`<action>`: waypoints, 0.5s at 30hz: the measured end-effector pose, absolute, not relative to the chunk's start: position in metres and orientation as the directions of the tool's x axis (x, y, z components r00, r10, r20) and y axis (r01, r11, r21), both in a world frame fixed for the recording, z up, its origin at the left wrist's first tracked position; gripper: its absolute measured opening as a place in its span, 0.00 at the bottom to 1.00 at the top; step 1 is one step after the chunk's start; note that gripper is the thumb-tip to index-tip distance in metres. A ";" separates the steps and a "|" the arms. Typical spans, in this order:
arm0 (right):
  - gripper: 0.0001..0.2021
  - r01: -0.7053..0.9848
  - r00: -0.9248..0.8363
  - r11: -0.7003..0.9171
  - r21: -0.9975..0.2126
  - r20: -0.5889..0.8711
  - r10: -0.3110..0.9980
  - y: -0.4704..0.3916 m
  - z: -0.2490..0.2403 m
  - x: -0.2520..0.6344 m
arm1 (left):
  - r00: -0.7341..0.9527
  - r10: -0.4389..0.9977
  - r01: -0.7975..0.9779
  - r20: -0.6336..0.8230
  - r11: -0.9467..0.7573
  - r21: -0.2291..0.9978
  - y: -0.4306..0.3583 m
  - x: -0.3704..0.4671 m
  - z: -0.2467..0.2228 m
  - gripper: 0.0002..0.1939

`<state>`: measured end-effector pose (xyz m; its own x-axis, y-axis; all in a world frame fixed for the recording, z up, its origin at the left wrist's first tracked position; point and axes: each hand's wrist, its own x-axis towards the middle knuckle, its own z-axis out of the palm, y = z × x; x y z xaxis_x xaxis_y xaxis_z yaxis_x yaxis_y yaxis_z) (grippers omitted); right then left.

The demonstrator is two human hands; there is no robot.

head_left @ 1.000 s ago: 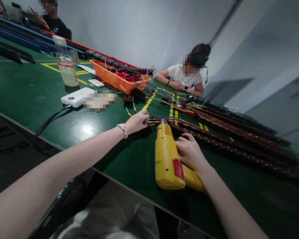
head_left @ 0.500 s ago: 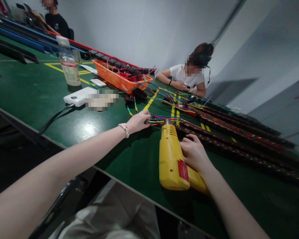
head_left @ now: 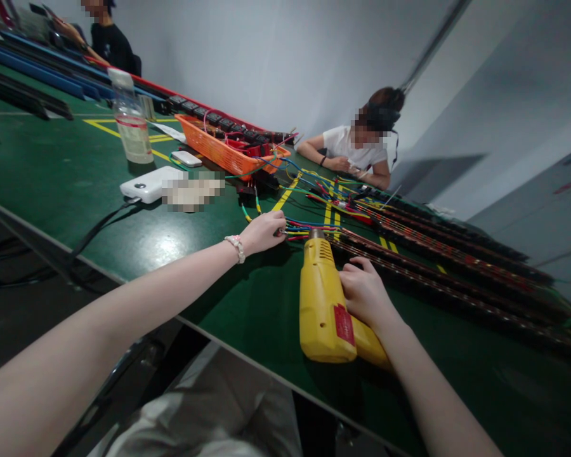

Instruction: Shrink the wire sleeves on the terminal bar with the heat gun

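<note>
My right hand (head_left: 364,289) is wrapped round the handle of a yellow heat gun (head_left: 323,304) with a red label. The gun's metal nozzle points away from me, close to a bundle of coloured wires (head_left: 309,228). At the left end of that bundle my left hand (head_left: 264,231) is closed on the wires, its fingertips partly hidden. Green-yellow wire ends stick out beyond my left hand, by the orange basket. From the bundle, long dark strips (head_left: 423,279) run off to the right.
An orange basket (head_left: 219,149) holds red and black parts. Left of it are a bottle (head_left: 133,130), a white power bank (head_left: 150,184) with a black cable, and a small white device (head_left: 186,158). Two people sit beyond the green table (head_left: 195,279).
The heat gun and my right hand have shifted very slightly to the left. My left hand keeps its grip on the wires. The seated person's hands across the table have moved a little.
</note>
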<state>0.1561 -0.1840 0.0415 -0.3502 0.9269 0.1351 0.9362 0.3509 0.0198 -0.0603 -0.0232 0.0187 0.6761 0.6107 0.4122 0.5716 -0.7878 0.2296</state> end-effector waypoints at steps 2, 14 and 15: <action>0.04 0.931 -0.364 0.364 0.023 0.120 0.924 -0.182 0.041 0.152 | 0.667 0.627 0.594 0.402 -0.773 0.220 -0.025 -0.059 0.019 0.13; 0.06 0.924 -0.382 0.380 0.045 0.068 0.921 -0.179 0.044 0.139 | 0.650 0.687 0.619 0.325 -0.726 0.300 -0.036 -0.060 0.034 0.22; 0.06 0.924 -0.383 0.381 0.042 0.069 0.921 -0.179 0.044 0.140 | 0.643 0.694 0.618 0.323 -0.720 0.316 -0.035 -0.060 0.034 0.23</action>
<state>0.1396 -0.1788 0.0438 -0.3831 0.9211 0.0687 0.9236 0.3810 0.0423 -0.0601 -0.0352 0.0340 0.6433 0.6940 0.3233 0.6180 -0.7200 0.3158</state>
